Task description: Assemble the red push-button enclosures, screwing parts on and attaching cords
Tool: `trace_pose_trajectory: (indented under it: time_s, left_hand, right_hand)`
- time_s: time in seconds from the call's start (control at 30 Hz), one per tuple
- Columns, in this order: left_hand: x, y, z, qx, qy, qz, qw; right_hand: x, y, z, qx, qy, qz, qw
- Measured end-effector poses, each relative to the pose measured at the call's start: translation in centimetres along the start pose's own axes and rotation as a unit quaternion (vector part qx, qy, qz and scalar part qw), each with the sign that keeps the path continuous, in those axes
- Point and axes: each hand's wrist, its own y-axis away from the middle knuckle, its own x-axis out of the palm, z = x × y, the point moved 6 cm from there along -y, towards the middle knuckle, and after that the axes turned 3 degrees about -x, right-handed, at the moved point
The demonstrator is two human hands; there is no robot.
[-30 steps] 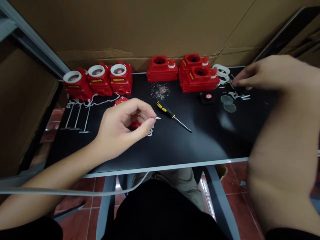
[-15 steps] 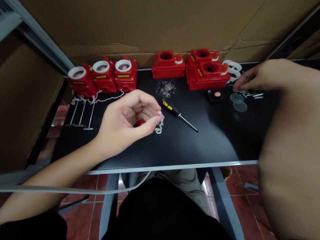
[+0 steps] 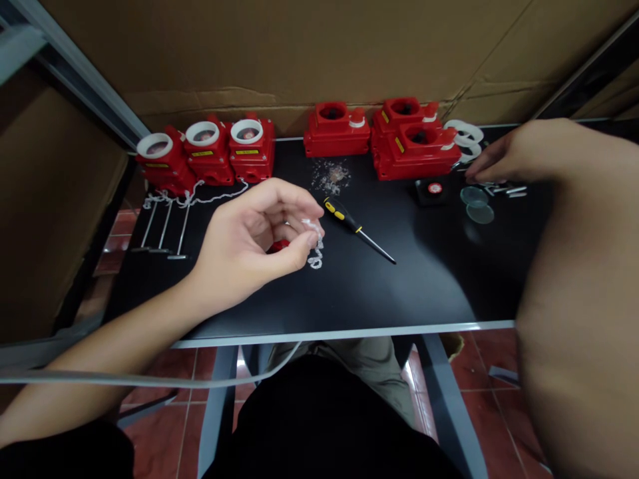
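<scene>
My left hand (image 3: 254,243) is curled above the middle of the black table, its thumb and fingers pinching a white twisted cord (image 3: 315,258) whose end dangles below. A red object (image 3: 279,245) shows partly behind the palm. At the right, my right hand (image 3: 519,156) reaches down with fingertips close together at a group of small metal parts (image 3: 509,190); whatever lies between them is too small to make out. Near it are clear discs (image 3: 480,213), white rings (image 3: 469,133) and a black square piece with a red-and-white centre (image 3: 433,191).
A yellow-and-black screwdriver (image 3: 357,227) lies mid-table by small debris (image 3: 333,178). Red housings with white rings (image 3: 252,158) stand back left, above metal T-shaped rods (image 3: 181,233). More red housings (image 3: 337,138) stand along the back. A grey cable (image 3: 200,382) crosses in front.
The white cord has shifted slightly between the fingertips of my left hand, and more of it shows over them. My right hand has hardly moved.
</scene>
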Motion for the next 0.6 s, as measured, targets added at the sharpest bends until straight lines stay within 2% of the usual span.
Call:
trace_pose_trajectory:
  time_s: [0.07, 0.1, 0.17, 0.37, 0.5, 0.6]
  left_hand:
    - [0.0, 0.0, -0.2, 0.014, -0.011, -0.002, 1.000]
    - [-0.1, 0.1, -0.3, 0.019, -0.018, -0.004, 1.000]
    - [-0.1, 0.1, -0.4, 0.016, -0.027, -0.008, 0.999]
    - [-0.1, 0.2, -0.4, -0.007, -0.011, -0.011, 1.000]
    - [0.0, 0.2, -0.2, -0.018, -0.003, -0.010, 1.000]
    - [0.0, 0.2, -0.1, -0.030, 0.007, -0.012, 0.999]
  right_hand:
    - [0.4, 0.5, 0.7, 0.041, 0.056, 0.090, 0.993]
    - [0.5, 0.9, 1.1, 0.053, 0.079, 0.115, 0.989]
    - [0.3, 1.9, 2.0, 0.056, 0.106, 0.125, 0.985]
    - [-1.7, 4.9, 4.4, 0.036, 0.101, 0.087, 0.990]
    - [-4.0, 7.0, 6.6, 0.009, 0.021, 0.040, 0.999]
    - [-4.8, 8.8, 7.8, -0.015, -0.061, 0.008, 0.998]
